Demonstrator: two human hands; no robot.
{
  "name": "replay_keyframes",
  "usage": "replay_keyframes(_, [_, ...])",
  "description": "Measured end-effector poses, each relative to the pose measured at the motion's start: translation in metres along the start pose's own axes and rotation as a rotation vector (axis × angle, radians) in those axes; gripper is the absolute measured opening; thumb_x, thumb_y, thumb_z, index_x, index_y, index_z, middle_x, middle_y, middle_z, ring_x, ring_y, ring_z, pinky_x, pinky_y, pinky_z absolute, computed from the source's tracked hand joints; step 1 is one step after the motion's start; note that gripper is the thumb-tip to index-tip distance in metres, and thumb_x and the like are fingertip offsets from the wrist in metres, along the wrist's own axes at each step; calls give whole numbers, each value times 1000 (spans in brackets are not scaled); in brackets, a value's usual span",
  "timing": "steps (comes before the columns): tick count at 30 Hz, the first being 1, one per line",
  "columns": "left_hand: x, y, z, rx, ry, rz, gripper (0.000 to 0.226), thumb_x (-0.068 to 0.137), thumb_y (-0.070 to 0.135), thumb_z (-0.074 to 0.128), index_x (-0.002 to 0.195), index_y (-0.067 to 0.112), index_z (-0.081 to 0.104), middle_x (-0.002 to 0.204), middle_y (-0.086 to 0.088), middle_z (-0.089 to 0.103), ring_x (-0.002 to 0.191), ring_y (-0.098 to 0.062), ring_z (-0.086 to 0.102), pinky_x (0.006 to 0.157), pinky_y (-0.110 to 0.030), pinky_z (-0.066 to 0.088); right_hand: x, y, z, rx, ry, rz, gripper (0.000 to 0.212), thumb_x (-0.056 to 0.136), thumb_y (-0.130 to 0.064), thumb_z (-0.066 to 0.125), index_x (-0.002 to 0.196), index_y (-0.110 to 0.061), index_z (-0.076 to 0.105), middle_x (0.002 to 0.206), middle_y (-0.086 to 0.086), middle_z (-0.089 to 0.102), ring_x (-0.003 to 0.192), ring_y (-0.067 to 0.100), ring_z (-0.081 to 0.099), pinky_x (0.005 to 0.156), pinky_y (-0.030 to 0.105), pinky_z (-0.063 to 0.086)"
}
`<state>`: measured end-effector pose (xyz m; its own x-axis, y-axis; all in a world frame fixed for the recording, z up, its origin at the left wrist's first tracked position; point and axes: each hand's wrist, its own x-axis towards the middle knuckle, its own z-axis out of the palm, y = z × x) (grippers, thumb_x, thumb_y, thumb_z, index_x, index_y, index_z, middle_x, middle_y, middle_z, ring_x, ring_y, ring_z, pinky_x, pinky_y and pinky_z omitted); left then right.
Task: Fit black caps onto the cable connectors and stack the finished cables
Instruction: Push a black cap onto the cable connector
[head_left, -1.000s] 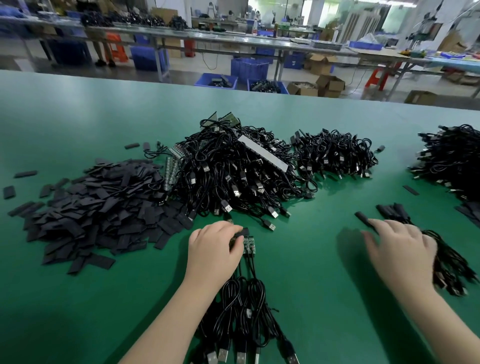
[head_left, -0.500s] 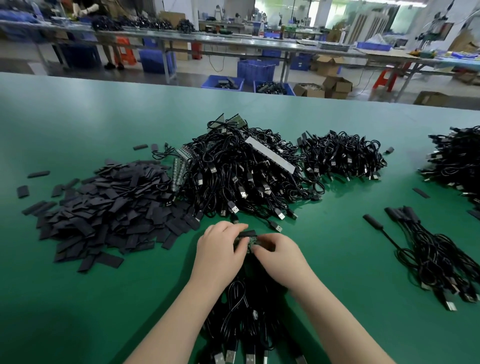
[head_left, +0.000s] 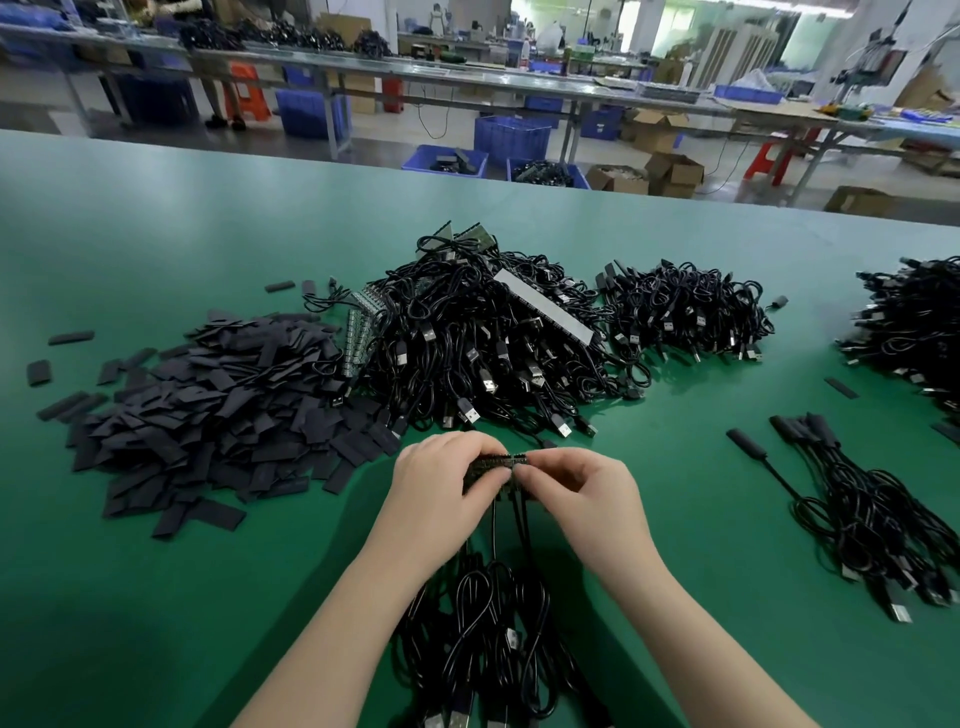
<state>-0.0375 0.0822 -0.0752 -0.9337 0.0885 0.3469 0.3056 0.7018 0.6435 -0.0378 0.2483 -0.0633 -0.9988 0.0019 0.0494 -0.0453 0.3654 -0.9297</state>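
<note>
Left hand (head_left: 441, 488) grips connector row (head_left: 493, 467), right hand (head_left: 576, 488) pinches its end; cap pile (head_left: 208, 415) at 10 o'clock; risk: connector slips, cap sits crooked

bright overhead light, soft shadows, warped edges.

Both hands meet over the green table (head_left: 156, 218). The left hand (head_left: 441, 493) grips a row of cable connectors (head_left: 493, 467), and the right hand (head_left: 582, 493) pinches its right end. Their cables (head_left: 488, 613) trail toward the person. Left of the hands lies a heap of black caps (head_left: 208, 405); beyond them, a cable pile (head_left: 493, 338); to the right, capped cables (head_left: 857, 509).
</note>
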Motion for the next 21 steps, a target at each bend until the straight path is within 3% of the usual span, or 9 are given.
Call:
replay_keyframes(6, [0, 5, -4, 1, -66, 9, 15, 88, 37, 66, 104, 36, 66, 101, 24, 63, 104, 1, 53, 103, -34, 34, -7, 0, 1, -55, 40, -102, 21, 84, -17, 78, 79, -36, 73, 75, -24, 72, 72, -6, 67, 67, 5, 46])
replay_keyframes(14, [0, 11, -6, -122, -41, -64, 27, 82, 28, 73, 93, 49, 59, 94, 24, 65, 100, 2, 57, 98, -37, 45, -9, 0, 2, -57, 47, -119, 24, 82, -14, 80, 78, -37, 72, 77, -25, 71, 74, -7, 66, 68, 5, 46])
replay_keyframes(16, [-1, 10, -7, -122, -51, -63, 26, 83, 27, 72, 95, 47, 61, 93, 24, 65, 99, 4, 57, 97, -32, 45, -9, 1, 2, -77, 61, -130, 25, 82, -15, 80, 78, -38, 71, 78, -26, 71, 75, -6, 66, 69, 6, 47])
replay_keyframes(19, [-2, 7, -8, -107, -54, -70, 27, 82, 28, 72, 99, 46, 62, 90, 26, 65, 99, 10, 56, 84, -12, 41, -10, 0, 4, -114, 74, -157, 30, 82, -15, 80, 76, -43, 69, 79, -27, 70, 76, -6, 66, 70, 5, 47])
replay_keyframes(21, [-2, 7, -8, -100, -64, -76, 28, 82, 29, 72, 101, 47, 61, 90, 27, 65, 99, 12, 55, 79, -9, 39, -10, -1, 6, -138, 85, -170, 35, 82, -15, 80, 74, -46, 66, 79, -27, 70, 75, -6, 66, 69, 5, 46])
